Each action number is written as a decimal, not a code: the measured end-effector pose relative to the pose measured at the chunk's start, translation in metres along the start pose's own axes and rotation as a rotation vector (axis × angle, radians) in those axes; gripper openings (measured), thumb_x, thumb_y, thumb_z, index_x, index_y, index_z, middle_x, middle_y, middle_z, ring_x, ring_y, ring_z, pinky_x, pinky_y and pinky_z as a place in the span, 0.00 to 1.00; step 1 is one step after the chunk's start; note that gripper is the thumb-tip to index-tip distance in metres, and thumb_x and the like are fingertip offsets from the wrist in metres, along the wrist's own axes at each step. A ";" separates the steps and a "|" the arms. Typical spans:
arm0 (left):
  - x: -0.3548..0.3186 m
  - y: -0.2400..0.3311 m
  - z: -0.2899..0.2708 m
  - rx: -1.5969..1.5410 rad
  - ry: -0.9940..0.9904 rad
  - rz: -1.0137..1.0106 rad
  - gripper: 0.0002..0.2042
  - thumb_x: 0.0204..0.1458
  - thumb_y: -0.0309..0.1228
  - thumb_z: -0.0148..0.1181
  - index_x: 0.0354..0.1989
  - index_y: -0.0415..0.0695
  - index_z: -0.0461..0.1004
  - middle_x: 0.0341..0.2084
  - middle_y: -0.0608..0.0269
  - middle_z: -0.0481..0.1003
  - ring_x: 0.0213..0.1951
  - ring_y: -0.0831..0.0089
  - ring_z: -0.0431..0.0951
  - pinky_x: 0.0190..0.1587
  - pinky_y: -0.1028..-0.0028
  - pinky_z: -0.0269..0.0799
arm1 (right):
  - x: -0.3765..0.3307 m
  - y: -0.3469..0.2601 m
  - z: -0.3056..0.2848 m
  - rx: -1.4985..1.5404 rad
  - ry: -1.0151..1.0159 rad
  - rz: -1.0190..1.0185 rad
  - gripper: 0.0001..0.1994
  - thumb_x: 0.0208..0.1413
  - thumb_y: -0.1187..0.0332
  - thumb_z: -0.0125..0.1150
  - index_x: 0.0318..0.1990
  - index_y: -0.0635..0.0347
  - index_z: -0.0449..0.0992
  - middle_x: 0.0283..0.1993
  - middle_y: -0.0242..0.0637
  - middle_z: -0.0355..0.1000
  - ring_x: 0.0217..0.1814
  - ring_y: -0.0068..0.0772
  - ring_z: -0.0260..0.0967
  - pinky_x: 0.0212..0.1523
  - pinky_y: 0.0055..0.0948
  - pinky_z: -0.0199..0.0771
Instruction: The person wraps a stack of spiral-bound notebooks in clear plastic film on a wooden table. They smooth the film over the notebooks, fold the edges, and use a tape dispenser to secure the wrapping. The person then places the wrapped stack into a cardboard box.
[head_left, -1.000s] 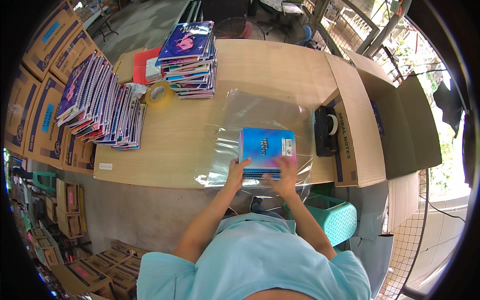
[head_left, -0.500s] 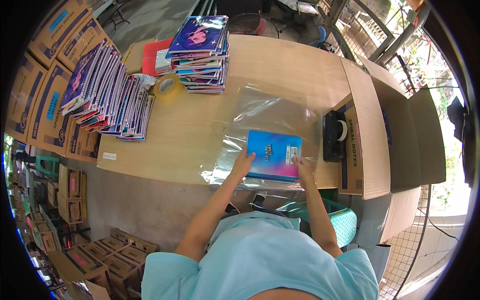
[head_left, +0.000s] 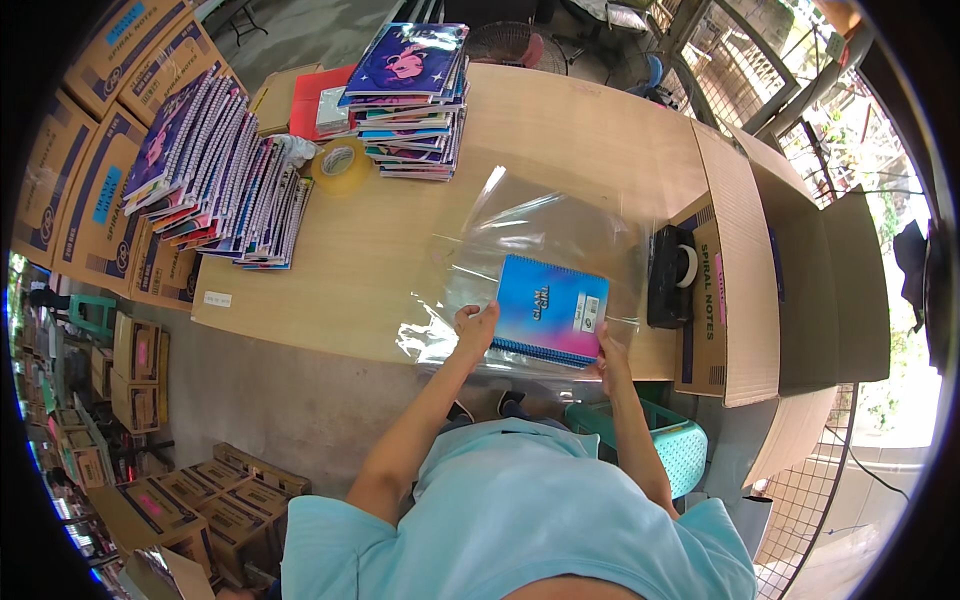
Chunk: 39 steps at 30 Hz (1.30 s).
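Observation:
A small stack of blue-to-pink spiral notebooks (head_left: 550,305) lies slightly turned on a clear plastic sheet (head_left: 500,205) near the table's front edge. The coils show along the near and far sides. My left hand (head_left: 476,328) is closed at the stack's left edge, thumb against its side and fingers curled. At the near right corner, my right hand (head_left: 613,358) grips the edge, its fingers partly hidden. Loose plastic spreads beyond the stack on all sides and shines with reflections.
Right of the plastic stand a black tape dispenser (head_left: 668,280) and an open carton (head_left: 735,270). Piled notebooks (head_left: 410,110), leaning spiral notebooks (head_left: 220,170) and a yellow tape roll (head_left: 340,168) sit at the table's far left. Cartons (head_left: 100,190) rise beyond its left edge. A green plastic stool (head_left: 675,450) is under the right side.
The notebook stack has turned slightly clockwise. My left thumb has slid off the top cover to the side edge, and my right hand has moved down toward the near right corner.

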<state>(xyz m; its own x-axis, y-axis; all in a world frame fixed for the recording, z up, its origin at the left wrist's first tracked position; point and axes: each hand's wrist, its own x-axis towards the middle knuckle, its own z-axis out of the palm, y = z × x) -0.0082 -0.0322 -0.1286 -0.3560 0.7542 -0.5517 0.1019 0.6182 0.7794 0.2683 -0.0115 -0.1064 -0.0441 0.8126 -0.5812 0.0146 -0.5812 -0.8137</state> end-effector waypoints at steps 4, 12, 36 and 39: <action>0.001 0.011 -0.001 0.024 -0.029 -0.061 0.43 0.51 0.64 0.50 0.60 0.35 0.59 0.57 0.50 0.56 0.58 0.57 0.60 0.59 0.63 0.58 | -0.002 0.007 -0.001 0.093 -0.004 -0.044 0.26 0.57 0.40 0.54 0.39 0.57 0.77 0.20 0.20 0.61 0.17 0.11 0.51 0.15 0.15 0.46; -0.070 -0.023 -0.075 0.830 -0.094 1.013 0.31 0.48 0.43 0.63 0.62 0.51 0.64 0.64 0.53 0.55 0.62 0.54 0.58 0.65 0.51 0.49 | -0.064 0.037 -0.026 -0.456 -0.076 -0.556 0.45 0.45 0.44 0.68 0.66 0.57 0.56 0.64 0.40 0.58 0.65 0.38 0.54 0.62 0.56 0.53; -0.099 0.001 -0.014 0.765 -0.186 1.366 0.25 0.47 0.35 0.64 0.57 0.55 0.70 0.55 0.64 0.68 0.52 0.63 0.69 0.54 0.54 0.60 | 0.018 -0.030 -0.077 -0.516 0.036 -0.238 0.09 0.43 0.68 0.68 0.28 0.67 0.81 0.22 0.40 0.76 0.25 0.26 0.74 0.29 0.27 0.72; -0.080 -0.004 0.010 0.890 0.044 1.423 0.31 0.45 0.37 0.65 0.62 0.57 0.66 0.59 0.67 0.64 0.56 0.65 0.67 0.61 0.53 0.54 | 0.016 -0.050 -0.068 -0.555 0.026 -0.200 0.09 0.41 0.69 0.68 0.27 0.68 0.82 0.22 0.41 0.76 0.23 0.27 0.73 0.27 0.27 0.72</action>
<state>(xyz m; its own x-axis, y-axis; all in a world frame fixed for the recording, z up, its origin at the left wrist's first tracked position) 0.0290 -0.0934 -0.0905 0.4530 0.7882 0.4165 0.7960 -0.5680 0.2092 0.3345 0.0337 -0.0761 -0.0758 0.9088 -0.4103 0.5289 -0.3122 -0.7892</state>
